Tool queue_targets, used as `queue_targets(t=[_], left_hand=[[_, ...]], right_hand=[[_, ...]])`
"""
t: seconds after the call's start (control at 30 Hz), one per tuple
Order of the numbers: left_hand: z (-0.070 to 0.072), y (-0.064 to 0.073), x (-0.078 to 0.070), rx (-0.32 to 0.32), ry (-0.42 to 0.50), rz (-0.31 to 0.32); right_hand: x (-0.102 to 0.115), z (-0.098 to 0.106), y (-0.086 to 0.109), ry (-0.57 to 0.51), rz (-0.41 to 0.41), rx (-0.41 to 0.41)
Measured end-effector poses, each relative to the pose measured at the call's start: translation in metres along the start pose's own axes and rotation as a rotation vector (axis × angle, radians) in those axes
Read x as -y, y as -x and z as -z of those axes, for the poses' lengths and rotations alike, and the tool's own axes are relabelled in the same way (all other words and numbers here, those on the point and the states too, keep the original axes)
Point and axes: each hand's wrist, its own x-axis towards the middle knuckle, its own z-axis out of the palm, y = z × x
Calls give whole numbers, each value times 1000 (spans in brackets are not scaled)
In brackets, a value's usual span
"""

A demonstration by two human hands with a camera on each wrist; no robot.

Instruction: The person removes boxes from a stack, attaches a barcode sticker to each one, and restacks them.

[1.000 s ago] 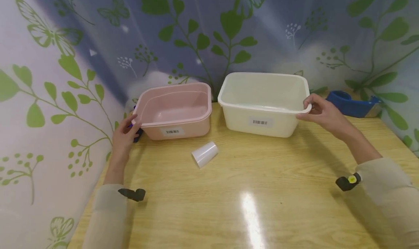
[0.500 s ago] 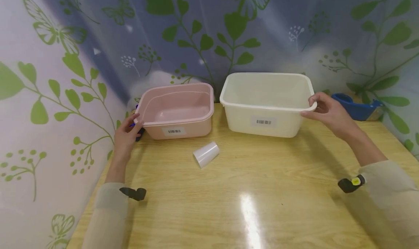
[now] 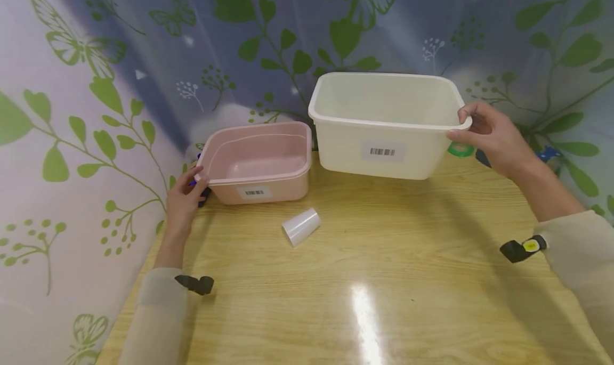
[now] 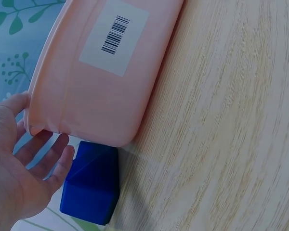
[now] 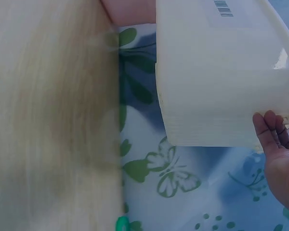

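My right hand (image 3: 494, 136) grips the right front corner of the white plastic bin (image 3: 345, 146), thumb outside and fingers over the rim. The bin hangs above the table; the right wrist view shows a gap between its base and the wood. My left hand (image 3: 184, 197) holds the left front corner of the pink plastic bin (image 3: 225, 194), which rests on the table. Both bins bear a barcode label on the front. In the left wrist view, thumb and fingers curl about the pink rim (image 4: 43, 72). A white cup (image 3: 301, 227) lies on its side in front of the bins.
A blue block-like object (image 4: 91, 183) sits beside the pink bin, under my left hand. A green tape roll (image 3: 460, 149) shows behind the white bin's right side. The blue thing (image 3: 547, 154) at the back right is mostly hidden by my right hand. A patterned curtain (image 3: 268, 29) borders the table.
My right hand has raised the white bin off the table, uncovering the green tape roll. The pink bin, left hand and cup have stayed in place.
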Motion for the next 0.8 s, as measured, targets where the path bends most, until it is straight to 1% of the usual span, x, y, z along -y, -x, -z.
queue_targets(t=[0.07, 0.13, 0.2, 0.33, 0.5, 0.57, 0.63, 0.73, 0.8], left_hand=[[0, 0, 0, -5, -2, -2], [0, -2, 5, -10, -6, -12], [0, -3, 5, -11, -4, -17], [0, -2, 4, -14, 7, -23], [-1, -1, 3, -29, 27, -24], [-2, -1, 3, -35, 41, -20], [-4, -2, 4, -36, 55, -17], [-5, -2, 5, -29, 67, -17], [-6, -2, 5, -28, 68, -25]], right_hand=[[9, -3, -7, -73, 22, 10], [17, -7, -13, -123, 31, 19], [25, -12, -21, -153, 33, 22], [41, -28, -36, -146, 43, 31], [55, -57, -58, -182, 78, 66], [58, -70, -66, -179, 77, 75], [59, -82, -73, -146, 72, 81], [58, -100, -84, -104, 71, 92], [56, -112, -91, -103, 77, 101]])
